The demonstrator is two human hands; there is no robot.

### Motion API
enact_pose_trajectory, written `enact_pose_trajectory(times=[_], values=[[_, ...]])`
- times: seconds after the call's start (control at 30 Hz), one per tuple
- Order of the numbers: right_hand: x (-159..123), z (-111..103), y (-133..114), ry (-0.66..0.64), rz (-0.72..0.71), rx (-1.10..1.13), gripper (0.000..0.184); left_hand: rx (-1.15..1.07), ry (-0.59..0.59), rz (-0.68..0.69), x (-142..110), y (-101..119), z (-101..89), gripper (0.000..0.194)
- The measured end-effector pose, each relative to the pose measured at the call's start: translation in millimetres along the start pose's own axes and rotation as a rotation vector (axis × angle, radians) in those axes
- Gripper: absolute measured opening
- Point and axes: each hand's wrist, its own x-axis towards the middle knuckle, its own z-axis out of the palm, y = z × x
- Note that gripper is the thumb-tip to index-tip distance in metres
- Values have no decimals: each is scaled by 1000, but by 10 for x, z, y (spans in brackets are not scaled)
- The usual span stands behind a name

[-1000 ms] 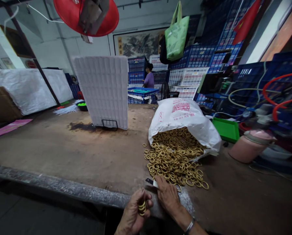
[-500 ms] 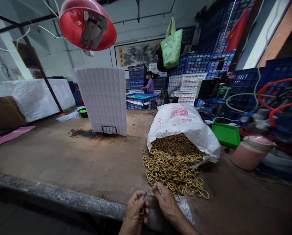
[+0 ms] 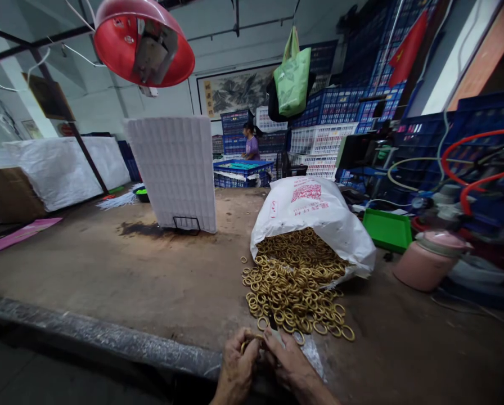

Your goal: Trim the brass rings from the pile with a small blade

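Note:
At the table's front edge my left hand [image 3: 237, 364] is closed on a gold ring [image 3: 246, 344], held up at its fingertips. Meeting it from the right, my right hand [image 3: 289, 361] is closed around a slim tool with a dark tip [image 3: 273, 322]; it looks like a small knife, mostly covered by the fingers. The two hands come together at the ring. Just beyond them lies a pile of gold rings [image 3: 294, 298], spilling from the open mouth of a white woven sack [image 3: 306, 205]. Whether more rings sit in my left palm is hidden.
A white ribbed panel [image 3: 176, 174] stands upright in a black wire holder [image 3: 187, 224]. A red lamp [image 3: 144, 45] hangs above. On the right are a green tray [image 3: 387, 229] and a pink pot [image 3: 431, 260]. A person [image 3: 251, 143] is behind a blue crate [image 3: 241, 174].
My hands have come together, with the ring now between them; the tool in my right hand has turned so its dark tip points up. The background person has shifted.

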Motion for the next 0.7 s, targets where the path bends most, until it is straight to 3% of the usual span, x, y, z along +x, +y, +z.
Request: enact_pose_trajectory(times=[0.13,0.23,0.43,0.7], values=[[-18,41,44,-26,68,106,40,43,-44,38,-19,6,-15,26],[58,22,123,57,3,38,39,39,-73,3,-36,-20,-16,27],[104,-37,133,131,-197,-109,34,35,25,2,-64,-31,10,22],[70,-66,127,204,-195,-219,36,53,-12,-66,-58,-81,38,25]])
